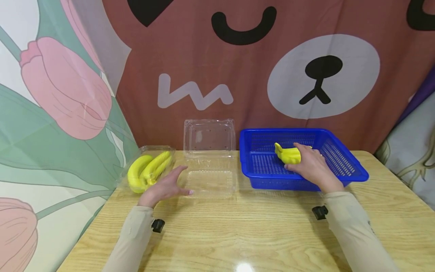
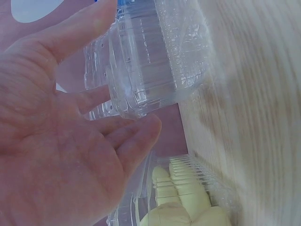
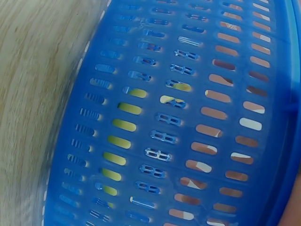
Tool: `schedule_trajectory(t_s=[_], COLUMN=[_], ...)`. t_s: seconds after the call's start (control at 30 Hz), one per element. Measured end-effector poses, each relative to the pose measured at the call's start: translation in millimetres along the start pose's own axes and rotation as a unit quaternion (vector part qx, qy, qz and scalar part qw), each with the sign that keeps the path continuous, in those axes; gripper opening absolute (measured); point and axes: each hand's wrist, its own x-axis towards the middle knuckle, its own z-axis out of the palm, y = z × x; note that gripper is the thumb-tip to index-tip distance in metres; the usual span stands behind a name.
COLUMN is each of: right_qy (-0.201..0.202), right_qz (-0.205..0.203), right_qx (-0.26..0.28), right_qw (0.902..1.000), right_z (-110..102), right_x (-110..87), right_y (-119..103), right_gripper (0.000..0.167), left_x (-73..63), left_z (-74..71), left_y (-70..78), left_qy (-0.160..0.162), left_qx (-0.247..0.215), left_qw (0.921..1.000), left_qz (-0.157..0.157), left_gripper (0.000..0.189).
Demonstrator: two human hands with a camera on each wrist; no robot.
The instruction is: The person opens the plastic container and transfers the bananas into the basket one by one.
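Observation:
Inside the blue basket [image 1: 265, 181], my right hand [image 1: 312, 166] grips a yellow banana bunch [image 1: 289, 155]. Its stem end points up and left, and part of it is hidden by the hand. The right wrist view is filled by the basket's slotted wall [image 3: 136, 162], with yellow showing through some slots. My left hand [image 1: 166, 187] holds nothing, thumb and fingers spread beside an open clear plastic clamshell box [image 1: 210, 193]. The box's lid [image 1: 209, 138] stands up at the back. In the left wrist view the fingers overlap the clamshell's side [image 2: 141, 66].
Left of my left hand, another clear clamshell [image 1: 156, 148] contains yellow bananas [image 1: 137, 173]. Everything stands on a light wooden table [image 1: 217, 234], near its back edge. Behind it hangs a brown cloth [image 1: 204, 56] with a printed cartoon, and a floral cloth [image 1: 68, 162] hangs at the left.

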Motion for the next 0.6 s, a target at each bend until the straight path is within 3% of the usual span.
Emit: schedule_trajectory(t_s=[0.37, 0.6], right_qy=[0.0, 0.036], right_qz=[-0.006, -0.038], right_qx=[0.007, 0.038], right_qw=[1.0, 0.9979], right_z=[-3.4, -6.6], right_x=[-2.4, -7.5], right_y=[-3.0, -25.3], right_gripper=[0.089, 0.078], left_x=[-3.7, -5.7], left_z=[1.6, -2.1], left_y=[3.0, 3.3], left_qy=[-0.013, -0.012], left_qx=[-0.03, -0.021], left_qw=[0.9995, 0.9997], left_qz=[0.002, 0.005], left_gripper=[0.094, 0.09])
